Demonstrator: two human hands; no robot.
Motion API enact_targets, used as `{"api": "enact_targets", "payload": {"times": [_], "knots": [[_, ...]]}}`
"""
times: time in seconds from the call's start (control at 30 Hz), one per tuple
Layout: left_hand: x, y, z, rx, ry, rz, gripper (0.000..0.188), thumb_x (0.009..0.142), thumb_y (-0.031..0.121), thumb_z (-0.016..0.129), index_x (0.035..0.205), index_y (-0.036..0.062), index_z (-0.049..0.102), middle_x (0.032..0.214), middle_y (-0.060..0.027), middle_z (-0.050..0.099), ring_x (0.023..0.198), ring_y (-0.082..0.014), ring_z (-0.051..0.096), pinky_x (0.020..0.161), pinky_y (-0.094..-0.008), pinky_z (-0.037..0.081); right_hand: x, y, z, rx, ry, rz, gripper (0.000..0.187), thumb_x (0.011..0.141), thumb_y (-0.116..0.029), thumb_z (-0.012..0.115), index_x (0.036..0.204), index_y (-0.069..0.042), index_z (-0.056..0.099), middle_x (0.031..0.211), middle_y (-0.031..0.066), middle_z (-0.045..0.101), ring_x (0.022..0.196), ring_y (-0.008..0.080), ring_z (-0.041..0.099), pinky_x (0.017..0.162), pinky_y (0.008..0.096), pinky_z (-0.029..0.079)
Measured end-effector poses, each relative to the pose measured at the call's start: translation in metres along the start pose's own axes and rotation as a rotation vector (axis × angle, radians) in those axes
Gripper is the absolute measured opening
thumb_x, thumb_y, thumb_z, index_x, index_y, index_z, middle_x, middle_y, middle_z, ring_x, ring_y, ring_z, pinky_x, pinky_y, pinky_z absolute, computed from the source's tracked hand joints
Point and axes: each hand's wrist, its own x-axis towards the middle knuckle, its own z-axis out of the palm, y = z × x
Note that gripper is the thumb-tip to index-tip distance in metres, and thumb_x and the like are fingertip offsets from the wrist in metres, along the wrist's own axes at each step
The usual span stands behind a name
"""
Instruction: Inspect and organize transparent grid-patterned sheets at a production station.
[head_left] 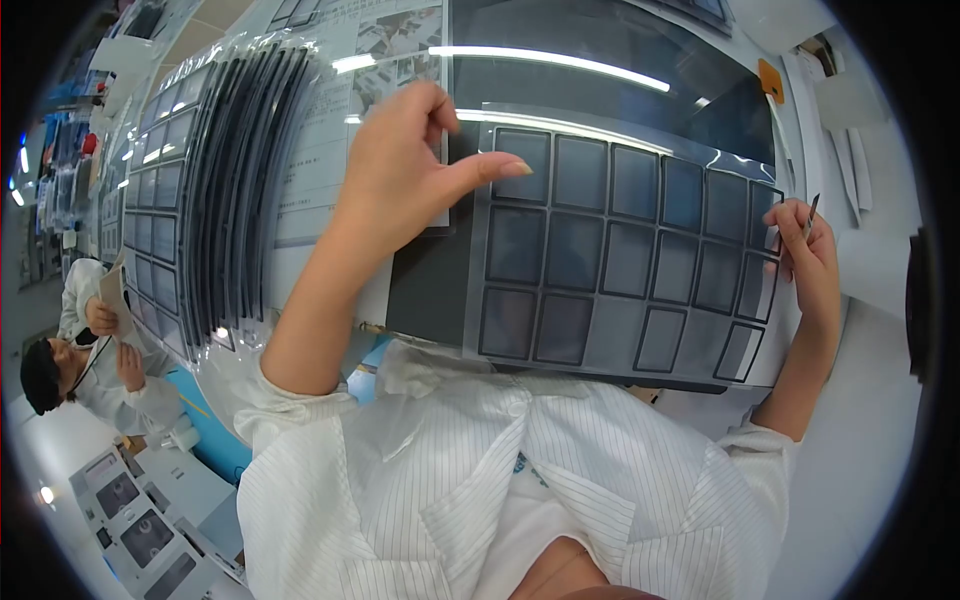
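Left hand over gridded sheet; right hand apparently holding slim tool.

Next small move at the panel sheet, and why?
I'd probably bring the left hand down to steady the clear sheet at its left side. Its thumb already reaches over the top-left panel, contact unclear, while the right hand, holding a thin tool, is at the right edge.

left hand blurring at the knuckles, right hand hiding the lower part of a thin tool, printed sheet running off the upper edge and appearing too small to read, goods at far left blurring
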Motion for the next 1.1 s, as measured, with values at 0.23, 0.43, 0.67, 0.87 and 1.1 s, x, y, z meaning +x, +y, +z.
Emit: {"api": "enact_targets", "payload": {"times": [0.23,0.43,0.67,0.87,1.1], "knots": [[-0.005,-0.009,0.025,0.337,0.230,0.261,0.064,0.075,0.051,0.067,0.111,0.0020,0.045,0.121,-0.0131,0.044,0.117,-0.0296,0.034,0.099,-0.0477,0.020,-0.002,-0.001,-0.001,-0.001,0.020,0.001,0.034,0.093,-0.039,0.054,0.083,-0.006,0.059,0.051,-0.0057,0.044,0.042,0.0016,0.046,0.038,0.0156,0.027],[0.010,-0.024,0.002,0.482,0.680,0.189,0.022,0.088,0.019,0.054,0.104,0.0041,0.054,0.115,-0.0083,0.051,0.113,-0.0281,0.040,0.098,-0.0466,0.021,-0.002,0.000,-0.001,0.001,0.022,0.000,0.034,0.092,-0.039,0.055,0.083,-0.006,0.059,0.052,-0.0057,0.044,0.043,0.0016,0.047,0.039,0.0156,0.028],[0.004,-0.010,-0.008,-0.420,0.039,0.332,0.012,0.079,0.019,0.069,0.081,0.0080,0.067,0.093,-0.0026,0.059,0.091,-0.0190,0.053,0.079,-0.0320,0.041,0.001,0.004,-0.005,-0.008,-0.012,-0.009,0.033,0.093,-0.038,0.053,0.086,-0.006,0.058,0.059,-0.0055,0.048,0.044,0.0011,0.047,0.038,0.0151,0.028],[0.000,0.001,-0.006,0.168,0.010,0.485,0.040,0.082,0.030,0.066,0.117,0.0124,0.060,0.125,-0.0106,0.048,0.117,-0.0299,0.040,0.100,-0.0401,0.032,-0.007,-0.004,-0.003,-0.041,0.020,0.012,0.031,0.094,-0.037,0.051,0.088,-0.007,0.057,0.058,-0.0059,0.047,0.044,0.0003,0.047,0.037,0.0147,0.028],[-0.032,0.022,0.008,0.536,-0.064,0.478,0.073,0.078,0.062,0.049,0.132,0.0131,0.047,0.144,-0.0102,0.028,0.131,-0.0372,0.022,0.108,-0.0501,0.019,0.001,0.003,-0.002,-0.007,-0.015,0.024,0.030,0.094,-0.035,0.051,0.086,-0.007,0.057,0.056,-0.0054,0.047,0.044,0.0004,0.048,0.036,0.0147,0.027]]}}
